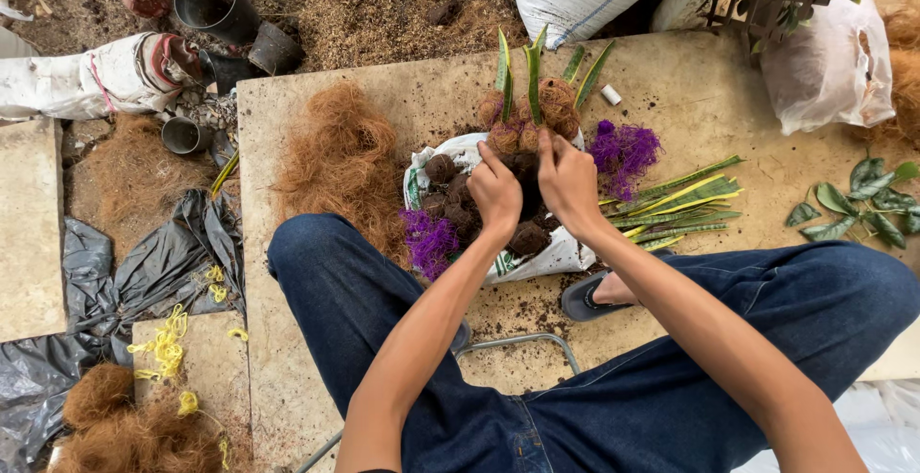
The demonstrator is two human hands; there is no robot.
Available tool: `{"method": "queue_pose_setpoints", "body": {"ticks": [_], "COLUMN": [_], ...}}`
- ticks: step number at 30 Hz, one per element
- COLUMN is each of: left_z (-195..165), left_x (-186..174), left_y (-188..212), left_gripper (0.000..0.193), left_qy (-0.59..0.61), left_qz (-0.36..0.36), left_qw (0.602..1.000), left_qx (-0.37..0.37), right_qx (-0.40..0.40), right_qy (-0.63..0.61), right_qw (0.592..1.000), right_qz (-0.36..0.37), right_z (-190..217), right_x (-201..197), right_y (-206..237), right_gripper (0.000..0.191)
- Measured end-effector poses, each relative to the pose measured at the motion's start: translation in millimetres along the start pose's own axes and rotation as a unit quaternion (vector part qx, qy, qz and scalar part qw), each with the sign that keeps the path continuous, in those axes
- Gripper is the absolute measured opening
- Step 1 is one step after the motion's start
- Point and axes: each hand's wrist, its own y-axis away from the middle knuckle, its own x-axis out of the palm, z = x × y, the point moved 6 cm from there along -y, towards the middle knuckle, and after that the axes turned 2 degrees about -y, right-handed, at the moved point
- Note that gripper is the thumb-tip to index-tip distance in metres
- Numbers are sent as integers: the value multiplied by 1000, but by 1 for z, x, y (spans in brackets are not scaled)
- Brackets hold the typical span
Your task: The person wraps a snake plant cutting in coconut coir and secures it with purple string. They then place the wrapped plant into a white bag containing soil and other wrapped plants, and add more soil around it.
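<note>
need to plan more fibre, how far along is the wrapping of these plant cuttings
Done: a few fibre-wrapped cuttings stand together at the back. In hand: the left hand and right hand press together over the soil clumps on the white bag. Left: a pile of loose cut leaves beside the bag, and a heap of brown fibre.

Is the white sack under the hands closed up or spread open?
Spread open: the white sack lies flattened on the slab with dark soil clumps exposed on it, both hands working above them.

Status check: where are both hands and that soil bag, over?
Left hand and right hand both down in the white bag of dark soil clumps. Purple fibre and cut leaves alongside, not blocking.
</note>
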Motion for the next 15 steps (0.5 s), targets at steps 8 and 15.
{"method": "queue_pose_setpoints", "body": {"ticks": [8,15], "left_z": [-9,-7], "left_x": [21,12], "left_y": [9,21], "left_gripper": [80,66], "left_qy": [-63,3], "left_qz": [114,92], "left_qw": [989,995], "left_qx": [75,41], "right_qx": [-48,15], "right_qy": [67,0], "right_qw": [997,999], "right_qz": [8,-30], "right_z": [12,-9], "right_x": [-2,-10], "right_y": [-1,-18], "right_gripper": [56,57]}}
